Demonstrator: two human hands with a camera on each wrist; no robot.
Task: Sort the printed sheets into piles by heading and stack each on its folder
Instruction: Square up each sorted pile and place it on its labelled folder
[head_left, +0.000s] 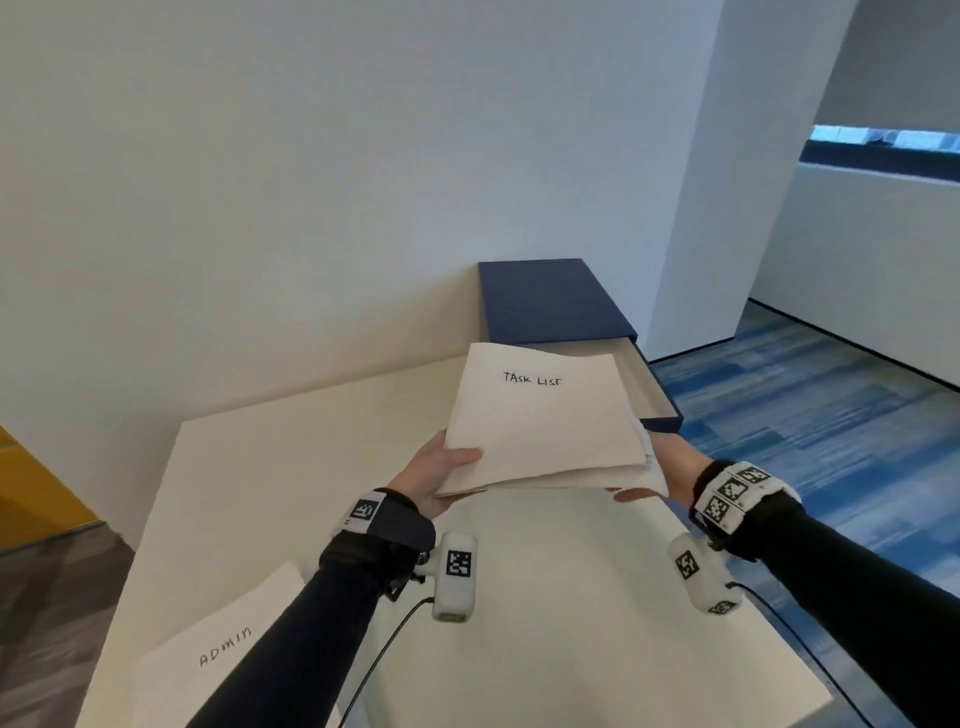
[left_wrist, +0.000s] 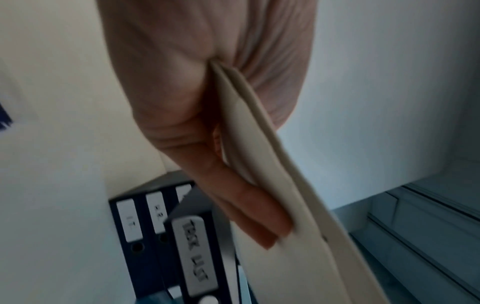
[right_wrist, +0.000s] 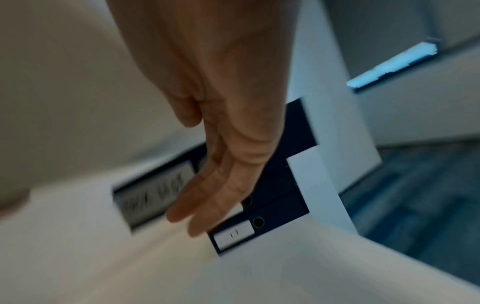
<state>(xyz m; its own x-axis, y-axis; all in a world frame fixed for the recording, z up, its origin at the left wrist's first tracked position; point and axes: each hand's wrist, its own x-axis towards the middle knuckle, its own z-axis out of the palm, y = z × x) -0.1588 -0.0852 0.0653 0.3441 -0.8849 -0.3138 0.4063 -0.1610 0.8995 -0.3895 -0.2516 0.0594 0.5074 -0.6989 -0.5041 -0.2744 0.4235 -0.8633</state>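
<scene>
A stack of white sheets (head_left: 540, 426) headed "TASK LIST" hangs above the table, in front of the dark blue folders (head_left: 550, 301). My left hand (head_left: 452, 467) pinches its near left corner, thumb on top and fingers (left_wrist: 241, 201) underneath the stack (left_wrist: 291, 216). My right hand (head_left: 654, 478) lies under the near right corner with its fingers (right_wrist: 207, 195) straight, held out toward the folders (right_wrist: 280, 185). One folder spine carries a label (left_wrist: 194, 257) reading "TASK LIST".
A sheet headed "ADMIN" (head_left: 223, 649) lies at the near left of the white table (head_left: 519, 597). The folders lie at the far right corner against the wall. Beyond the table's right edge is blue carpet (head_left: 805, 405).
</scene>
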